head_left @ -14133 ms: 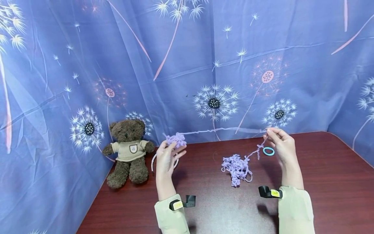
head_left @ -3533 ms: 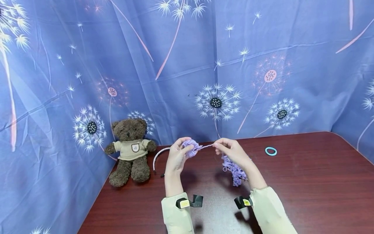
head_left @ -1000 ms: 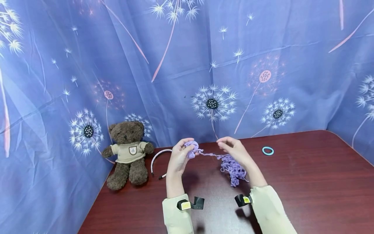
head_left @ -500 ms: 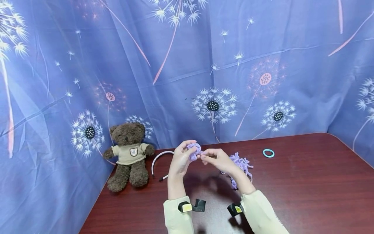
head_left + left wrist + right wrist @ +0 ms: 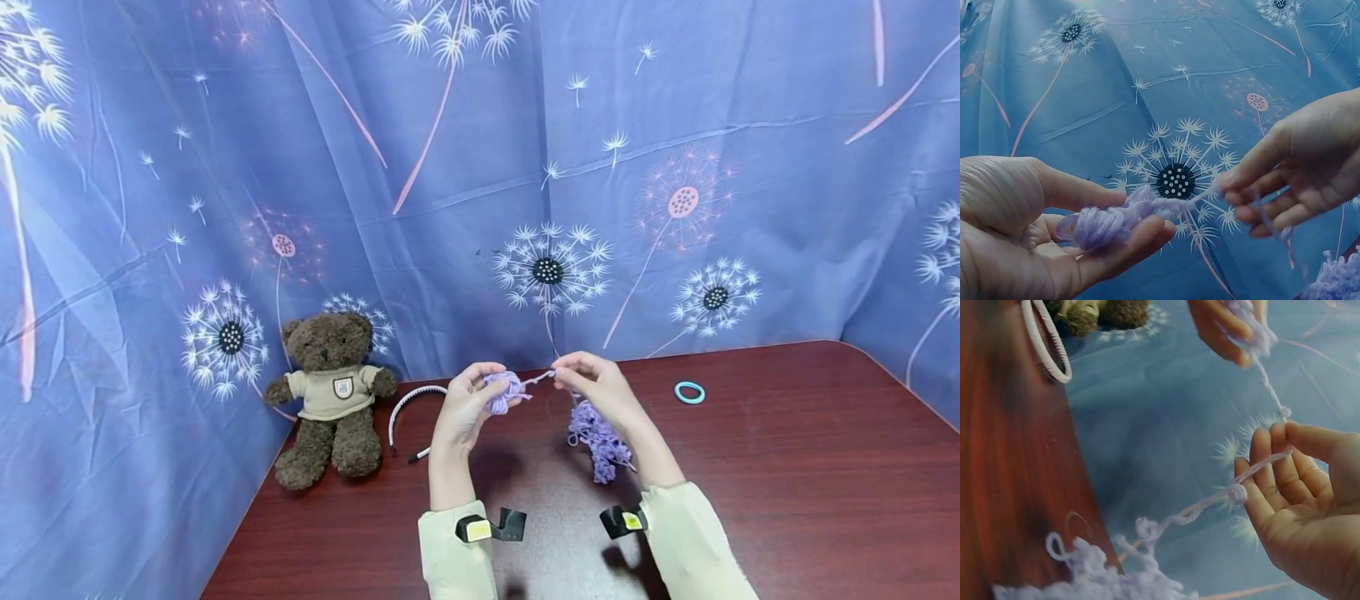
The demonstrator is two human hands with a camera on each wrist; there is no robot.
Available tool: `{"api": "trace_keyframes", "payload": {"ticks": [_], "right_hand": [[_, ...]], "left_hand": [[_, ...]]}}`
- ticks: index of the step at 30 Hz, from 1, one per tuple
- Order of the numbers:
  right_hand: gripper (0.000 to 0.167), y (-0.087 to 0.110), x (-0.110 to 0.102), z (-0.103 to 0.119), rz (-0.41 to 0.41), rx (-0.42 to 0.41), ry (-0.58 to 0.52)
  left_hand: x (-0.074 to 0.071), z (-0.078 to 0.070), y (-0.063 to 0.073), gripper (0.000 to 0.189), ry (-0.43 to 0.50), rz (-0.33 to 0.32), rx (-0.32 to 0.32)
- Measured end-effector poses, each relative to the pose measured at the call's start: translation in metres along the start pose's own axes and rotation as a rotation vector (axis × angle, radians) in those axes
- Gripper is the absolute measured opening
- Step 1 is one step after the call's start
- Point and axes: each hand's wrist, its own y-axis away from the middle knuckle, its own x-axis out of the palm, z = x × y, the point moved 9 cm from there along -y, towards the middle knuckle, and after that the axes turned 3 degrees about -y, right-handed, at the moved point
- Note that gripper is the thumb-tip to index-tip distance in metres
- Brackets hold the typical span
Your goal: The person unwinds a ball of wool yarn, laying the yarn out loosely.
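Note:
A small wound ball of purple yarn (image 5: 504,393) sits in my left hand (image 5: 462,408), held between thumb and fingers; the left wrist view shows the same yarn ball (image 5: 1105,225) pinched there. From it a short strand (image 5: 1267,384) runs to my right hand (image 5: 600,390), whose thumb and forefinger pinch it. Past the right fingertips the yarn trails down, with small knots along it, to a loose tangled heap of purple yarn (image 5: 597,442) on the table. In the head view the right forearm partly covers that heap.
A brown teddy bear (image 5: 332,400) in a beige shirt sits at the table's back left. Beside it lies a white headband (image 5: 401,410), partly behind the left hand. Towards the back right is a turquoise ring (image 5: 689,392). A blue dandelion-print curtain (image 5: 480,183) hangs behind the reddish-brown table (image 5: 810,467).
The right hand moved in to the yarn ball half a second ago and has now drawn back right, pinching the strand. Since the oldest frame, both hands have come much closer together.

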Motion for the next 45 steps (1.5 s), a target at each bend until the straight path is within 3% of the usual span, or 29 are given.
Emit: {"api": "trace_keyframes", "payload": {"ticks": [10,17,24,45], "right_hand": [[0.012,0.001,-0.035,0.002,-0.116,-0.027,-0.210],[0.013,0.004,-0.051,0.002,-0.165,-0.056,-0.273],[0.012,0.008,-0.067,0.005,-0.208,-0.093,-0.384],[0.013,0.019,-0.111,-0.002,-0.342,-0.157,-0.604]], "left_hand": [[-0.003,-0.002,0.000,0.020,-0.003,-0.020,0.001],[-0.011,-0.003,0.000,0.014,0.031,-0.073,0.029],[-0.017,-0.005,0.001,0.022,0.036,-0.082,0.079],[-0.025,-0.004,0.002,0.021,0.011,-0.113,0.045]]}}
